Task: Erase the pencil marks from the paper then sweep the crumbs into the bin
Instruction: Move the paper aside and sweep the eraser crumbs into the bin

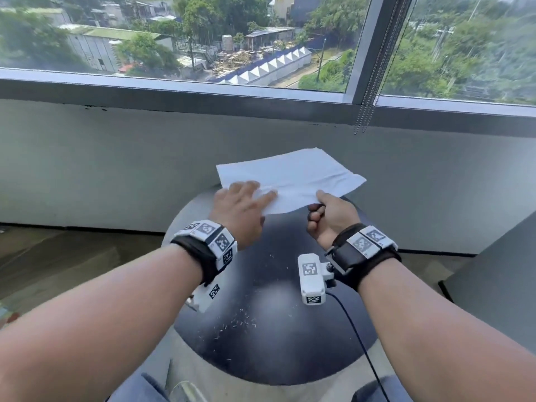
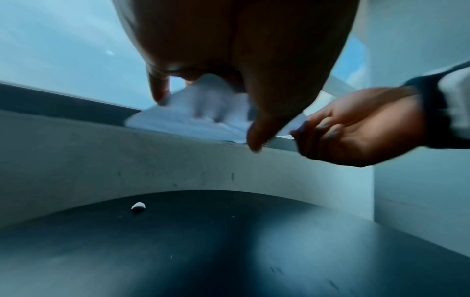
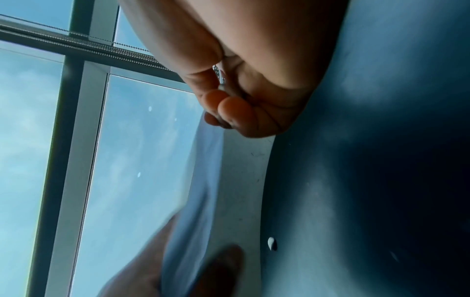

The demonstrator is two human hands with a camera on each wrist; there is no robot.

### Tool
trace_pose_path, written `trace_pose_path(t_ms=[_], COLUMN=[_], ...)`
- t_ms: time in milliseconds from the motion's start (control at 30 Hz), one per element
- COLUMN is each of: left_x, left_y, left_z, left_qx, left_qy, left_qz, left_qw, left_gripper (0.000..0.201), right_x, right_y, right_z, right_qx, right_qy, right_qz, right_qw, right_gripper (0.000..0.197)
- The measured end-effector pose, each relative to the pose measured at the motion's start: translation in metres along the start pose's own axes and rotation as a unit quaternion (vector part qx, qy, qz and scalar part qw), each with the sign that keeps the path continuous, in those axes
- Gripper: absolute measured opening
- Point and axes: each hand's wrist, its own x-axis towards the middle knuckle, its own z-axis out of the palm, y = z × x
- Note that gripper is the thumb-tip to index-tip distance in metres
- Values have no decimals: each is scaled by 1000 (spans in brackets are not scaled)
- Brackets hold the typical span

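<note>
Head view: paper (image 1: 293,177) lifted over the far edge of the round dark worktop (image 1: 275,329); right hand (image 1: 333,219) pinches its near edge; left hand (image 1: 240,210), fingers spread, lies on it; crumbs (image 1: 240,317) scattered near.
Left wrist: small white lump (image 2: 138,207) on the worktop.
Right wrist: fingers (image 3: 229,106) curled.

My forearms were bare. Each wrist wore a black strap (image 1: 349,258) carrying white blocks (image 1: 208,237) printed with black square codes. A white camera box (image 1: 311,278) hung under my right wrist, trailing a thin black cable (image 1: 359,340).
</note>
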Motion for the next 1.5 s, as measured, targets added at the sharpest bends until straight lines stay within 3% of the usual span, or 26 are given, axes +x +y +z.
trace_pose_path(t_ms=[133,267,367,433,533,567,667,767,833,933,967,1033,1100,1133,1200,1300,1400,1433,1500], left_x=[64,104,121,128,132,132,132,130,128,127,127,125,123,122,122,122,124,125,124], left_y=[-17,-28,-27,-25,-22,-22,-21,-22,-26,-35,-37,-40,-39,-38,-37,-34,-37,-39,-41], left_z=[4,4,10,14,19,20,21,19,17,17,17,17,16,16,17,15,15,16,20], left_qx=[-127,-172,-196,-211,-232,-239,-259,-264,-265,-263,-266,-273,-272,-268,-271,-281,-276,-276,-274], left_qy=[-21,-15,-23,-19,-14,-14,-34,-56,-66,-80,-83,-93,-107,-117,-128,-131,-139,-142,-147], left_qz=[-67,-98,-122,-126,-104,-98,-89,-93,-102,-111,-114,-117,-108,-96,-70,-46,-43,-45,-47], left_qw=[989,980,973,969,967,966,961,958,957,955,954,950,950,952,952,950,950,949,949], left_gripper=[34,24,24,22,30,31,23,32,30,19,17,19,21,22,30,31,34,35,37], right_x=[33,76,109,130,147,149,155,147,123,67,58,69,95,110,130,120,73,59,52], right_y=[-27,-37,-42,-38,-27,-21,0,18,31,40,38,29,14,10,13,34,59,62,54], right_z=[-10,-23,-27,-23,-12,-9,-4,-3,-3,-10,-11,-13,-11,-10,-7,3,10,11,12], right_qx=[-96,-309,-467,-570,-690,-706,-713,-725,-719,-691,-679,-655,-669,-690,-729,-757,-734,-713,-683], right_qy=[-61,-50,-85,-105,-59,-40,-53,-120,-216,-383,-398,-341,-221,-173,-145,-218,-397,-442,-436], right_qz=[-13,-49,-47,-63,-166,-188,-160,-135,-166,-153,-143,-174,-185,-171,-144,-187,-205,-202,-195], right_qw=[993,948,879,812,702,681,681,665,640,594,600,651,685,682,654,587,511,505,552], right_gripper=[9,33,26,23,19,20,26,22,17,5,5,6,15,19,22,19,25,26,22])
